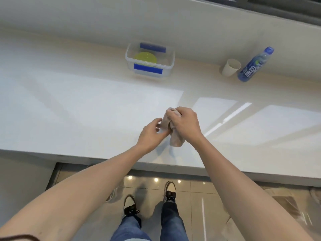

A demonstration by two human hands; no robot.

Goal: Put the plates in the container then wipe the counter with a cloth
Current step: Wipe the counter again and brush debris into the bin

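Note:
A clear plastic container with blue clips stands at the back of the white counter, and yellow-green plates lie inside it. Above the counter's middle, my right hand grips a bunched beige cloth from above, so the cloth hangs down below the fist. My left hand pinches the cloth's left side with thumb and fingers. Both hands are well in front of the container.
A paper cup and a blue drink bottle stand at the back right by the wall. The counter's front edge runs just under my forearms. Below are tiled floor and my shoes.

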